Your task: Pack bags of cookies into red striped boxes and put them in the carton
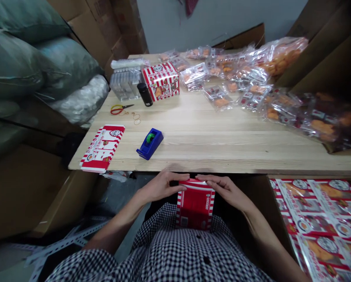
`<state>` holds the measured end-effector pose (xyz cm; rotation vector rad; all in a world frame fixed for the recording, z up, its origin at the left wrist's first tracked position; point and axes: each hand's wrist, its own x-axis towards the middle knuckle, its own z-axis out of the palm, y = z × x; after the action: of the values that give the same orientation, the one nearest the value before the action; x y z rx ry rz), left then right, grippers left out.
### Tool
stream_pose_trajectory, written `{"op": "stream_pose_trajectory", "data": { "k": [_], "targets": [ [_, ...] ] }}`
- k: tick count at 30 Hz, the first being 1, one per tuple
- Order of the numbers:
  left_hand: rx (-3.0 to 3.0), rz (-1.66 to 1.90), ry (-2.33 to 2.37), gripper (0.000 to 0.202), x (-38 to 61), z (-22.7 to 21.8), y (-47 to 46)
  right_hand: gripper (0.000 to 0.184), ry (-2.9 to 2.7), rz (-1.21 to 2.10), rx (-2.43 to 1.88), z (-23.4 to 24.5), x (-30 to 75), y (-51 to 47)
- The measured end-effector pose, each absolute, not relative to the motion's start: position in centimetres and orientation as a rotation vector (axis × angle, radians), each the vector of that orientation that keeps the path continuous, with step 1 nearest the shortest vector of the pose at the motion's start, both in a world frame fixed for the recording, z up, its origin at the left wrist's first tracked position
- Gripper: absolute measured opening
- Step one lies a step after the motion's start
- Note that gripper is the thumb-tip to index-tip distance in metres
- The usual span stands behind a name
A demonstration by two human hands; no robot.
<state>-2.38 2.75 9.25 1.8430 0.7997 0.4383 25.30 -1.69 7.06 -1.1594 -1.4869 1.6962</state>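
A red and white striped cardboard box (195, 203) rests against my checked shirt, in front of the table's near edge. My left hand (163, 185) grips its upper left edge, fingers reaching along the top and thumb on the near face. From the other side, my right hand (227, 192) holds the upper right corner with its fingers laid along the top. The fingertips of both hands nearly meet there. What lies on the box's far side is hidden. Beyond my hands on the table sits a blue tape dispenser (150, 145) with a green core.
Flat printed cartons (103, 148) lie on the table's left. Behind are scissors (121, 109), a black bottle (145, 94), a striped box (161, 82) and clear plastic cases (125, 84). Bagged orange pieces (219, 97) spread rightward. Packed boxes (319, 211) fill a carton at right.
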Motion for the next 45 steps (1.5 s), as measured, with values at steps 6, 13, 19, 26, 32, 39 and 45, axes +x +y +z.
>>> {"op": "stream_pose_trajectory", "data": {
  "k": [6,13,19,26,32,39,45],
  "targets": [
    [1.584,0.554,0.880,0.033,-2.1,6.9,1.3,0.036,-1.615,1.493,-1.084,7.0,25.0,-3.5],
    [1.428,0.736,0.978,0.021,-0.5,5.1,0.3,0.027,-1.462,1.511,-1.129,5.4,24.2,-2.6],
    [1.558,0.777,1.090,0.031,-1.9,5.4,1.7,0.027,-1.442,1.473,-1.223,3.8,23.3,-0.7],
    [1.412,1.161,1.871,0.025,-11.8,6.2,9.2,0.028,-1.374,1.520,-1.242,3.1,24.4,-0.5],
    [1.251,0.959,1.674,0.032,-13.9,5.7,11.4,0.034,-0.791,1.330,-1.358,3.5,26.6,1.7],
    [0.984,1.041,1.519,0.038,-13.8,5.3,11.3,0.044,-0.358,1.208,-1.259,1.4,28.9,5.4],
    [0.886,1.220,1.410,0.037,-14.1,3.9,9.1,0.036,-0.358,1.345,-1.221,-0.5,29.0,5.9]
  ]
}}
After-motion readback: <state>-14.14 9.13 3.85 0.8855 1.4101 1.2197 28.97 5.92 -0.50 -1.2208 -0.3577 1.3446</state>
